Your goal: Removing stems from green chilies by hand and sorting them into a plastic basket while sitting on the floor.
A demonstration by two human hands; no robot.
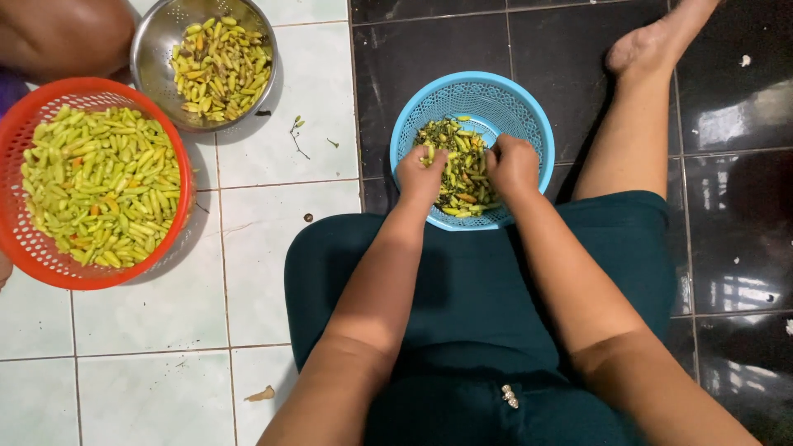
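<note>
Sitting: a person is sitting on the tiled floor [273,149], wearing dark green clothes, with both arms reaching to the far side over the lap.
Left hand: the left hand [421,175] is resting in the blue basket [529,116], fingers curled narrow down into the chilies; whether it is holding one, I cannot tell.
Right hand: the right hand [514,165] is lying just beside the left one, fingers bunched close and digging into the same pile; what they are pinching is hidden.
Chilies in hand: a heap of small green and yellow chilies [459,169], mixed with dark stems, is filling the near part of the blue basket, between the knees.
Red basket: the red basket [25,239] is standing at the left, holding clean yellow-green chilies.
Metal bowl: a metal colander [153,41] is sitting far left, touching the red basket and holding yellower chilies.
Foot: a bare foot [644,45] is stretching out far right on the black tiles.
</note>
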